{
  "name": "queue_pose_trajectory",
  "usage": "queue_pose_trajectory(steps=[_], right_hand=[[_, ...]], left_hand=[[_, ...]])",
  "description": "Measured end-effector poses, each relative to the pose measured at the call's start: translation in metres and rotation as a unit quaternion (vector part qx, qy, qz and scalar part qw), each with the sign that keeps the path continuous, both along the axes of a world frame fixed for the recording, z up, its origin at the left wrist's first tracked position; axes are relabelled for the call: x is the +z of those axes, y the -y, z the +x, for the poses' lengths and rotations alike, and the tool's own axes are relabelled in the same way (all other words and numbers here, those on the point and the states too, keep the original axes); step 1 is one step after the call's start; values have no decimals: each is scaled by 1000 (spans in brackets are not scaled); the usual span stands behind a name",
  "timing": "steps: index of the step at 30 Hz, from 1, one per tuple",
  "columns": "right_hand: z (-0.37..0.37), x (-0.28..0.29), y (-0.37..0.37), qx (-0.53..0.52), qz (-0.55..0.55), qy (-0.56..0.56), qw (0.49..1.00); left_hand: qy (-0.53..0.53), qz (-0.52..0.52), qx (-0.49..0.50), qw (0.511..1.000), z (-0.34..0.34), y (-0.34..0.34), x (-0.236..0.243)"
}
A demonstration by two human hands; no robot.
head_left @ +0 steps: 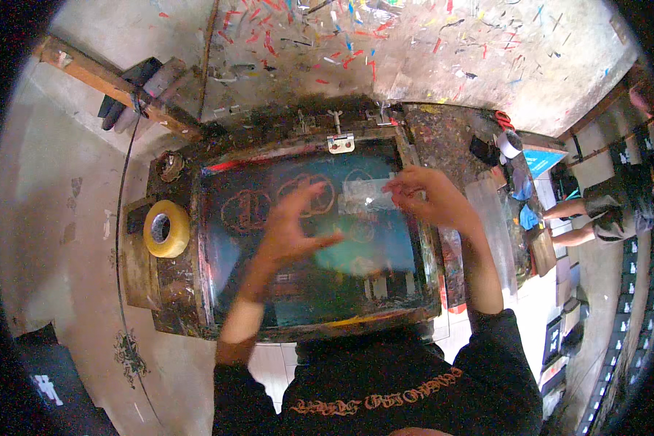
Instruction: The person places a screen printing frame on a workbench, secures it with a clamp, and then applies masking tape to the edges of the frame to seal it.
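A framed printing screen (269, 287) with a dark blue-green mesh lies on the workbench in front of me, and faint orange-outlined round designs show on it. Over its left middle hovers my left hand (291, 229), thumb and fingers spread, with nothing in it. My right hand (430, 195) is at the upper right of the screen, its fingertips pinched at the right end of a shiny clear piece of tape (363, 196). Whether that piece touches the mesh I cannot tell. A metal hinge clamp (340, 143) sits at the frame's far edge.
To the left, a big roll of yellowish tape (166, 229) rests on the bench. At the right are a white roll (509, 144), red-handled scissors (503, 120) and blue cloth (529, 216). Another person's legs (578, 221) show farther right. A paint-flecked wall (407, 58) rises behind.
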State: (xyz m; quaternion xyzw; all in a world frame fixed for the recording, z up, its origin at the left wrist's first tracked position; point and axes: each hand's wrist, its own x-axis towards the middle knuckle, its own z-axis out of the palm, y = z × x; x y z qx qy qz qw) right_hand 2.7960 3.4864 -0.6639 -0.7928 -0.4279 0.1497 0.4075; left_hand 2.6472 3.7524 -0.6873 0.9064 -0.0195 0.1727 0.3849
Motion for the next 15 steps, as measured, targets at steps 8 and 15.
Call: queue_pose_trajectory(steps=[8,15], right_hand=[[81,-55,-6,-9,-10,-101,995],[128,-70,-11,4,-187,-66,980]], left_hand=[[-144,-212,46,965,79,26,-67],[-271,-260,30,926,124,3,-87]])
